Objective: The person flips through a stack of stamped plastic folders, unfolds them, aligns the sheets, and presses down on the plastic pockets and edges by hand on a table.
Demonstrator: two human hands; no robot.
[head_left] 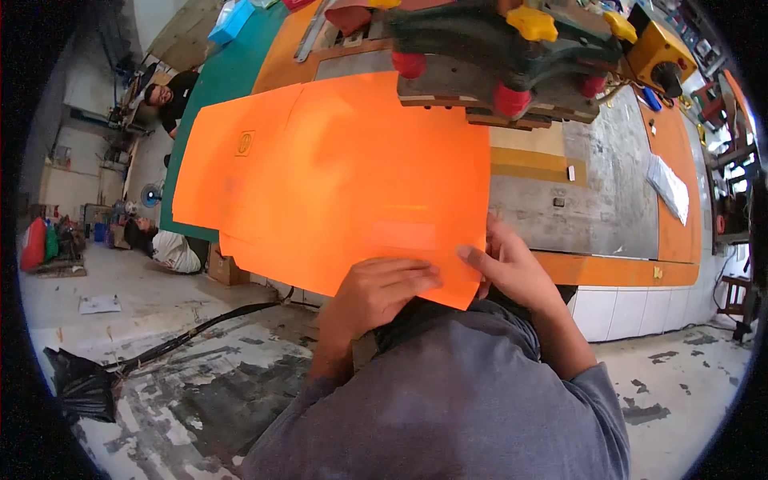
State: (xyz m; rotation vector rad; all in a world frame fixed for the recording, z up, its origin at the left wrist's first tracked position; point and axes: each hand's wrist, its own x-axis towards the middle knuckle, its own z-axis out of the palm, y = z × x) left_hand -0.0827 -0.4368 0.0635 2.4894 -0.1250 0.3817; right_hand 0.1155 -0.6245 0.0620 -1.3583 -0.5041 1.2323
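Large bright orange sheets overlap on the work table, reaching over its front edge towards me. A small tan square mark shows on the left part of the sheets. My left hand rests near the front edge with its fingers stretched across the orange surface. At the right front corner, my right hand grips the edge of an orange sheet, its thumb on top and its fingers partly hidden beyond the edge. How many sheets lie together, I cannot tell.
A dark machine head with yellow knobs and red fittings overhangs the sheets' far right. Right of them lies a grey metal plate with an orange border and a clear plastic packet. Two people are at the left. A black cable crosses the floor.
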